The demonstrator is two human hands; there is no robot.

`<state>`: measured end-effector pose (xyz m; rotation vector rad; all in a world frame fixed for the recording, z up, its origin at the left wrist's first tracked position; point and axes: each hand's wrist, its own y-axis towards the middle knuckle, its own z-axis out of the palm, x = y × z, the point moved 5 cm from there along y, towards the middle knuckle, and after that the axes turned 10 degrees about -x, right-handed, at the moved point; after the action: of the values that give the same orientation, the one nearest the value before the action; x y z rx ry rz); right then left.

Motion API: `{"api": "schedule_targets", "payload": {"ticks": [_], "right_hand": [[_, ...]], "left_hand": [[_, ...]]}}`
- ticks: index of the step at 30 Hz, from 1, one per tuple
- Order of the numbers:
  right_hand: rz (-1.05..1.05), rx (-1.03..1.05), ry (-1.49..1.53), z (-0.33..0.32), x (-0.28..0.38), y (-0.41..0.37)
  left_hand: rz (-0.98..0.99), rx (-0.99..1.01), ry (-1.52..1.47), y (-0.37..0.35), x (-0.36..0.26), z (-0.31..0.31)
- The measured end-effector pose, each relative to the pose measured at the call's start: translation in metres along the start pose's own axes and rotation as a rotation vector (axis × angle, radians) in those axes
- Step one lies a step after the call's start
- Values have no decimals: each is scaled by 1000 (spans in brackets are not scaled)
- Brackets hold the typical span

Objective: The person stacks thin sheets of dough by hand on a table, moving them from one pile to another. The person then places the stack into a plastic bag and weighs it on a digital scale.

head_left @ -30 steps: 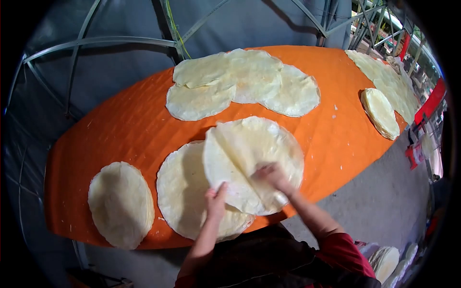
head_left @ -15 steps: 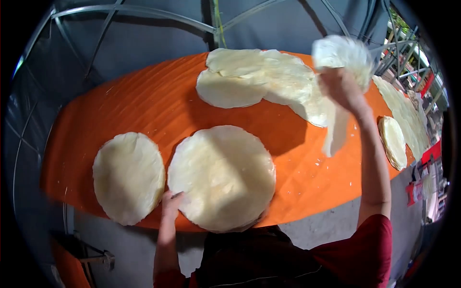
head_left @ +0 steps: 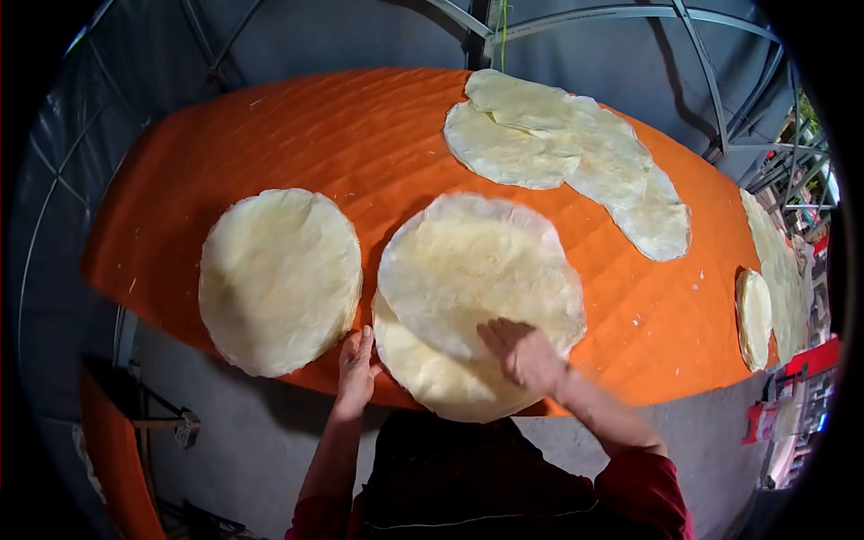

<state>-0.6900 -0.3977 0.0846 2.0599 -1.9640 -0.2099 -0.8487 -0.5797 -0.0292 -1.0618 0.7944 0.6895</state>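
A thin, pale round sheet [head_left: 477, 261] lies on top of the middle stack [head_left: 423, 364], set toward its far side so the stack's near edge shows. My right hand [head_left: 520, 354] is on the near part of this top sheet; its fingers look bent and are blurred, so its hold is unclear. At the left edge of the middle stack, my left hand [head_left: 358, 364] rests with thumb raised and apart from the fingers, nothing in it. Left of it lies another round stack [head_left: 281, 281].
Overlapping pale sheets [head_left: 576, 144] lie at the far side of the orange table [head_left: 387, 117]. A small stack [head_left: 753, 319] and more sheets [head_left: 776, 270] are at the far right. Metal frame bars [head_left: 711, 72] stand behind the table.
My right hand has come down from the far right, where it held a blurred sheet in the air, to the middle stack. A sheet now lies shifted on that stack. The view has turned.
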Motion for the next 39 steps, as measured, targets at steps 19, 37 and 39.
{"api": "schedule_targets", "payload": {"ticks": [19,37,39], "right_hand": [[648,-6,47,14,-210,-6],[115,9,-166,-71,-319,90],[-25,302,-224,-83,-258,38]], "left_hand": [[454,-230,481,5,27,31],[275,-51,130,-80,7,179],[102,137,-101,-68,14,231]]}}
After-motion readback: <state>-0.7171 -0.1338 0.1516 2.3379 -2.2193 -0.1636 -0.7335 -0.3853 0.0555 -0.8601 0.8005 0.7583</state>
